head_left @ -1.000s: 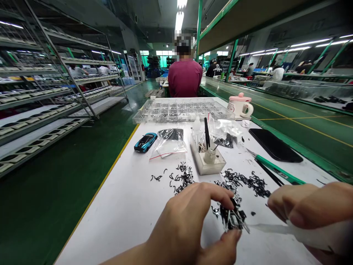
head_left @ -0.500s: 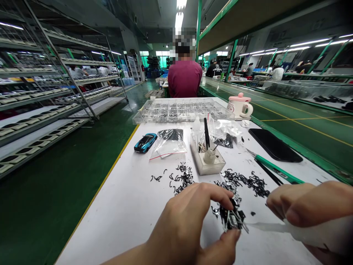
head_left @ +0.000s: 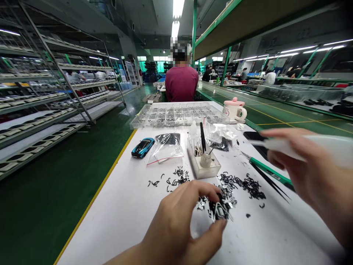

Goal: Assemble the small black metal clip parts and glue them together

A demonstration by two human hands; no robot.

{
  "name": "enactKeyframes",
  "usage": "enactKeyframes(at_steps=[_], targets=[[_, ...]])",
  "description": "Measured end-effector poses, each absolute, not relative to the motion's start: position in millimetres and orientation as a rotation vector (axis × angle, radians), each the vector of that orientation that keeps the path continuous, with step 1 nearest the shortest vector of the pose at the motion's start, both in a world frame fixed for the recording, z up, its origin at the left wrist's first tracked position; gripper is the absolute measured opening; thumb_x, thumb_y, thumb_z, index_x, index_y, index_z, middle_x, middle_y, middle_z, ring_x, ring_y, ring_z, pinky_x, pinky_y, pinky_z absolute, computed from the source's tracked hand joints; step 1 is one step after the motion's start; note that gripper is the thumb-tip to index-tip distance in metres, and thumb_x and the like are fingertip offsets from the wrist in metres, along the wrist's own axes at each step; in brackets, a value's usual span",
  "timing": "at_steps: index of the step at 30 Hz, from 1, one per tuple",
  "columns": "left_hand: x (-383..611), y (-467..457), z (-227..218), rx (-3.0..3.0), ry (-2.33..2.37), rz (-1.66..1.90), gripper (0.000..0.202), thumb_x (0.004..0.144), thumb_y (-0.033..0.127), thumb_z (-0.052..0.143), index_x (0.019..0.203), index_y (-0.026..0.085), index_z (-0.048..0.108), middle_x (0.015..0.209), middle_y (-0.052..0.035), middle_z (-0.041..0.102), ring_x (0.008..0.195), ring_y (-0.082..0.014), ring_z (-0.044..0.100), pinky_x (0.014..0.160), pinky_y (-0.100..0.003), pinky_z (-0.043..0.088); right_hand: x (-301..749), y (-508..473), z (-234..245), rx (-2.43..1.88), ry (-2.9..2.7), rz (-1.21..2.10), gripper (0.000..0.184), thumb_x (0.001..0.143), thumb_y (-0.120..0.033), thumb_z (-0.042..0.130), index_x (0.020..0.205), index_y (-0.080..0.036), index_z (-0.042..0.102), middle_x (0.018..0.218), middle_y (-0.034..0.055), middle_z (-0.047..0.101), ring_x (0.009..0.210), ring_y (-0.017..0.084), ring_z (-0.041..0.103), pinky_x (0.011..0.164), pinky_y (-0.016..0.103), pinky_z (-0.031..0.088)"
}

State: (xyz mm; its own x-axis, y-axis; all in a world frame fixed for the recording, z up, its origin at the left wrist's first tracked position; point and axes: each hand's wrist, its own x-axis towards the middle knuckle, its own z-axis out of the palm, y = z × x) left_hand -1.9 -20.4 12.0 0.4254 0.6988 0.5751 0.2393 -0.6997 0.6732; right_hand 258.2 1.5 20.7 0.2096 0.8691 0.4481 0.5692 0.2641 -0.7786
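Observation:
My left hand pinches a small black and silver part between thumb and forefinger, just above the white table. Loose black parts lie scattered around it. My right hand is raised at the right, fingers wrapped round a white squeeze bottle whose thin nozzle points left, well away from the part.
A clear tray with tools and a small bottle stands mid-table, with a bag of parts and a blue toy car to its left. Compartment box, pink mug, phone, green-handled tool lie beyond. A person in maroon sits ahead.
My right hand has lifted the white bottle up and away from the part, where its nozzle tip had been. The left hand keeps its pinch on the part.

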Motion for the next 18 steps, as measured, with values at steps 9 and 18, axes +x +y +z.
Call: enactKeyframes(at_steps=[9, 18], targets=[[-6, -16, 25, 1.977, 1.043, 1.015, 0.021, 0.081, 0.017, 0.063, 0.094, 0.027, 0.049, 0.101, 0.0048, 0.065, 0.097, -0.0142, 0.061, 0.084, -0.026, 0.048, 276, 69, -8, -1.57, -1.804, 0.664, 0.023, 0.085, -0.035, 0.063, 0.098, -0.016, 0.064, 0.099, 0.0049, 0.067, 0.08, 0.016, 0.063, 0.076, 0.036, 0.051], [-5, -13, 29, 1.783, 0.99, 1.018, 0.018, 0.082, 0.021, 0.065, 0.091, 0.022, 0.049, 0.105, -0.0028, 0.064, 0.1, -0.0199, 0.059, 0.089, -0.035, 0.047, 246, 38, 32, -1.376, -1.597, 0.463, 0.031, 0.08, -0.047, 0.063, 0.1, -0.025, 0.056, 0.076, -0.0004, 0.053, 0.07, 0.017, 0.05, 0.062, 0.031, 0.04]])
